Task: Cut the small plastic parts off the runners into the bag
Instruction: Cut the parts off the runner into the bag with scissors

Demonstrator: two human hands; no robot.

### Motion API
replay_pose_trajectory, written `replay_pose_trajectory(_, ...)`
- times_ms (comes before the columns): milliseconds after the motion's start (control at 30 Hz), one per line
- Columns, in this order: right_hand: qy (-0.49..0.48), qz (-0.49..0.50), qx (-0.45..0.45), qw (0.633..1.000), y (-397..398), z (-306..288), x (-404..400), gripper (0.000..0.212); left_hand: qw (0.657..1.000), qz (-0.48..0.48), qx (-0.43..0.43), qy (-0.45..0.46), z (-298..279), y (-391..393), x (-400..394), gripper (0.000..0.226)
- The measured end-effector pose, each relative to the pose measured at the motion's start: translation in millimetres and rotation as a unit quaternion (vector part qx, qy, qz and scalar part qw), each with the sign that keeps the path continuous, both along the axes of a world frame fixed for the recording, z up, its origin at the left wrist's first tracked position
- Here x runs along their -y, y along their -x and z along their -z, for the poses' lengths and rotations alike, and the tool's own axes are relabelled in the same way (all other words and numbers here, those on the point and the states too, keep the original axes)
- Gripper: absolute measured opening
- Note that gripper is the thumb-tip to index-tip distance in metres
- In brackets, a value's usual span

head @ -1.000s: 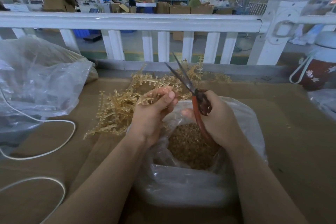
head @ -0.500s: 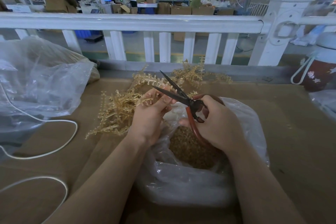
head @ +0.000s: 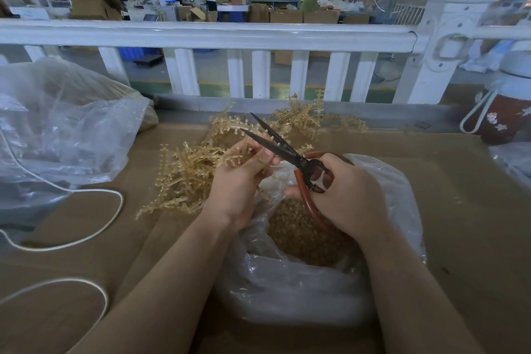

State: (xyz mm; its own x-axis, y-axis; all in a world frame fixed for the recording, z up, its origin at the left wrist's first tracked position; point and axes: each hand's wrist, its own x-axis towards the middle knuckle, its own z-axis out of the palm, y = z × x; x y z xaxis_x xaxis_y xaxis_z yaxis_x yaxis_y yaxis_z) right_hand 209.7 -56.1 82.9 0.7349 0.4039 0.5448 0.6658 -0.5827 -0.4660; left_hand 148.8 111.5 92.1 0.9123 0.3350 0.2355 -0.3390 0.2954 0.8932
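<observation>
My left hand (head: pixel 241 181) pinches a tan plastic runner (head: pixel 238 156) studded with small parts, just above the mouth of a clear plastic bag (head: pixel 287 290). My right hand (head: pixel 344 195) grips the red handles of black-bladed scissors (head: pixel 275 141). The blades stand apart and point up to the left, beside my left fingertips. Inside the bag lies a heap of cut brown parts (head: pixel 301 233). A pile of tan runners (head: pixel 186 175) lies on the table left of and behind my hands.
A large crumpled clear bag (head: pixel 57 129) fills the left side, with a white cord (head: pixel 86 238) looping over the brown cardboard-covered table (head: pixel 459 210). A white railing (head: pixel 230 34) runs along the far edge. A red flowered jug (head: pixel 505 115) stands at the right.
The scissors swung down from pointing steeply upward and their blades opened next to my left fingertips. My left hand stayed at the bag's mouth with the runner.
</observation>
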Motion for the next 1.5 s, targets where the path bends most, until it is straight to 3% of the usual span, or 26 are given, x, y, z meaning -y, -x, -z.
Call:
replay_pose_trajectory(100,0.001,0.004,0.003,1.0,-0.4,0.7,0.6,0.061,1.0,0.002,0.001,0.003,0.7,-0.6,-1.0,0.006)
replay_pose_trajectory(233,-0.003,0.001,-0.003,1.0,-1.5,2.2,1.7,0.078,1.0,0.003,0.004,0.013,1.0,-1.1,-1.3,0.006)
replay_pose_trajectory(500,-0.005,0.021,0.003,1.0,-2.8,4.8,1.5,0.059,0.999,-0.014,-0.008,0.033,-1.2,-1.4,-0.8,0.008)
replay_pose_trajectory(733,-0.009,0.018,0.025,1.0,0.5,0.3,1.5,0.061,0.995,-0.041,-0.014,-0.085,-0.2,0.2,-0.9,0.017)
replay_pose_trajectory(867,-0.012,0.013,0.023,1.0,0.5,-0.3,1.0,0.063,0.993,-0.037,-0.012,-0.107,-0.5,0.3,-1.4,0.015)
replay_pose_trajectory(967,-0.013,0.007,0.022,1.0,0.0,0.9,0.6,0.063,0.994,-0.029,-0.006,-0.105,0.1,0.0,-2.2,0.002)
replay_pose_trajectory(1133,-0.015,0.004,0.012,1.0,-0.2,0.1,1.2,0.069,0.995,-0.037,0.0,-0.089,1.4,-0.8,-1.8,0.004)
replay_pose_trajectory(1500,-0.004,0.017,0.014,1.0,-2.2,2.4,0.6,0.057,0.996,-0.058,-0.004,-0.063,-0.4,0.1,0.3,0.013)
